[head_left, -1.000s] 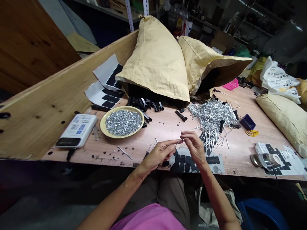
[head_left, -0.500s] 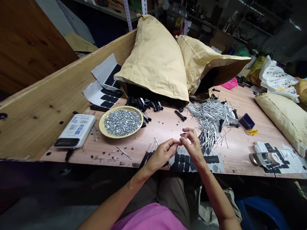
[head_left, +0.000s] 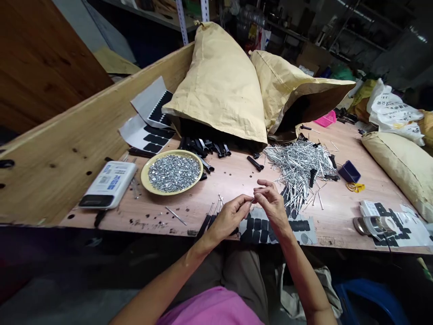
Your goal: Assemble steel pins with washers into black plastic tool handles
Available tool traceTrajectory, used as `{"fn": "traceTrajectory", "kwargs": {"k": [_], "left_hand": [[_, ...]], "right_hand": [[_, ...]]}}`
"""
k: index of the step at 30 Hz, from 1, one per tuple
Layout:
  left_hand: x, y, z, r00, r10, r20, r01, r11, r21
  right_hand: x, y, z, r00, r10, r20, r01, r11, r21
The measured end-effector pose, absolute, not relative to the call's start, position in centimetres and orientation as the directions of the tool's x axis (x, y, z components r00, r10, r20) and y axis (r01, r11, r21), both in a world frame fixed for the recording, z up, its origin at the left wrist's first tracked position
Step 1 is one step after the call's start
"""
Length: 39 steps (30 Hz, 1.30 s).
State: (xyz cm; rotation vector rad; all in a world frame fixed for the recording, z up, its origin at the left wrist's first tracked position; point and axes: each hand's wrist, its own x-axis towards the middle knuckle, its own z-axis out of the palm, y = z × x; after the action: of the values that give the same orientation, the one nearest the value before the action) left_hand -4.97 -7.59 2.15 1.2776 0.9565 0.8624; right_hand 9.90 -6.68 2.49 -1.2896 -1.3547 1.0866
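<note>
My left hand (head_left: 232, 217) and my right hand (head_left: 273, 206) meet above the near edge of the bench, fingertips pinched together. Something very small sits between them, too small to make out. Under my right wrist lies a sheet of black adhesive pads (head_left: 254, 224), partly covered by my hands. Beside my left hand are several black clip-like pieces (head_left: 204, 224) with thin metal pins sticking out. A heap of silvery metal pins (head_left: 292, 163) spreads beyond my right hand. To the left, a yellow bowl (head_left: 145, 180) holds many small metal washers (head_left: 174, 173).
Two large paper sacks (head_left: 223, 85) lie at the back, mouths toward me, with black pieces (head_left: 199, 146) spilling out. A white power bank-like box (head_left: 110, 183) is at left. A dark blue tray (head_left: 349, 172) and a glass jar (head_left: 367, 225) are at right. A wooden board (head_left: 84, 122) borders the left.
My hands stay pinched together at nearly the same spot, with only slight finger movement. The whole view has shifted very slightly.
</note>
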Motion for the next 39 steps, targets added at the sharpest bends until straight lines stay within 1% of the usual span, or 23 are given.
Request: {"fn": "traceTrajectory", "kwargs": {"k": [3, 6, 7, 8, 10, 12, 13, 16, 19, 21, 22, 25, 27, 29, 31, 33, 36, 39], "left_hand": [[-4.6, -7.7, 2.0, 0.347, 0.928, -0.133, -0.071, 0.167, 0.983], [-4.0, -7.6, 2.0, 0.284, 0.946, -0.154, -0.248, 0.228, 0.942], [-3.7, -7.5, 2.0, 0.259, 0.953, -0.157, -0.305, 0.234, 0.923], [-3.5, -7.5, 2.0, 0.237, 0.958, -0.162, -0.351, 0.24, 0.905], [-3.0, -7.4, 2.1, 0.217, 0.959, -0.18, -0.405, 0.256, 0.878], [-2.7, -7.6, 2.1, 0.176, 0.965, -0.196, -0.423, 0.254, 0.87], [-2.6, -7.7, 2.1, 0.144, 0.97, -0.197, -0.423, 0.24, 0.873], [-2.4, -8.2, 1.7, 0.088, 0.98, -0.177, -0.414, 0.197, 0.889], [-2.0, -8.9, 1.3, 0.135, 0.977, -0.163, -0.392, 0.203, 0.897], [-1.5, -9.3, 1.1, 0.145, 0.978, -0.153, -0.382, 0.198, 0.903], [-1.2, -9.6, 1.0, 0.146, 0.978, -0.146, -0.381, 0.192, 0.904], [-0.8, -10.6, 0.4, 0.173, 0.974, -0.145, -0.346, 0.198, 0.917], [-1.1, -11.6, -0.3, 0.22, 0.953, -0.21, -0.266, 0.266, 0.927], [-1.8, -13.1, -1.2, 0.286, 0.903, -0.321, -0.162, 0.376, 0.913], [-2.8, -14.8, -2.3, 0.377, 0.824, -0.423, -0.071, 0.481, 0.874], [-3.6, -16.5, -3.3, 0.475, 0.733, -0.487, 0.005, 0.551, 0.835], [-4.3, -18.4, -4.4, 0.541, 0.626, -0.561, 0.069, 0.632, 0.772], [-4.5, -19.0, -4.9, 0.528, 0.6, -0.601, 0.08, 0.67, 0.738]], "right_hand": [[9.9, -6.9, 2.5, 0.069, 0.997, 0.04, 0.162, 0.028, -0.986], [9.6, -7.8, 2.0, 0.232, 0.972, 0.044, 0.194, -0.002, -0.981], [9.4, -8.3, 1.7, 0.261, 0.964, 0.045, 0.207, -0.011, -0.978], [9.1, -8.8, 1.3, 0.26, 0.965, 0.044, 0.211, -0.012, -0.977], [8.5, -9.9, 0.5, 0.19, 0.981, 0.036, 0.17, 0.003, -0.985], [8.1, -11.0, 0.1, 0.118, 0.993, 0.013, 0.118, -0.001, -0.993], [8.0, -11.5, 0.0, 0.102, 0.995, -0.002, 0.118, -0.014, -0.993], [8.4, -12.6, 0.5, 0.085, 0.995, -0.043, 0.219, -0.061, -0.974], [8.9, -13.2, 1.4, 0.124, 0.991, -0.059, 0.36, -0.1, -0.927], [9.0, -13.7, 1.9, 0.193, 0.979, -0.06, 0.469, -0.146, -0.871], [9.0, -14.1, 2.0, 0.227, 0.973, -0.038, 0.525, -0.155, -0.837], [9.3, -15.7, 1.8, 0.274, 0.958, 0.087, 0.681, -0.129, -0.72], [9.8, -17.2, 1.0, 0.297, 0.946, 0.13, 0.777, -0.16, -0.609], [10.3, -18.8, -0.2, 0.353, 0.928, 0.119, 0.849, -0.265, -0.456], [10.6, -20.2, -1.5, 0.4, 0.913, 0.078, 0.884, -0.362, -0.297], [10.7, -21.1, -2.6, 0.408, 0.913, 0.017, 0.9, -0.4, -0.175], [10.6, -21.4, -3.3, 0.416, 0.908, -0.047, 0.906, -0.418, -0.064], [10.1, -21.2, -3.5, 0.472, 0.879, -0.066, 0.881, -0.473, 0.001]]}}
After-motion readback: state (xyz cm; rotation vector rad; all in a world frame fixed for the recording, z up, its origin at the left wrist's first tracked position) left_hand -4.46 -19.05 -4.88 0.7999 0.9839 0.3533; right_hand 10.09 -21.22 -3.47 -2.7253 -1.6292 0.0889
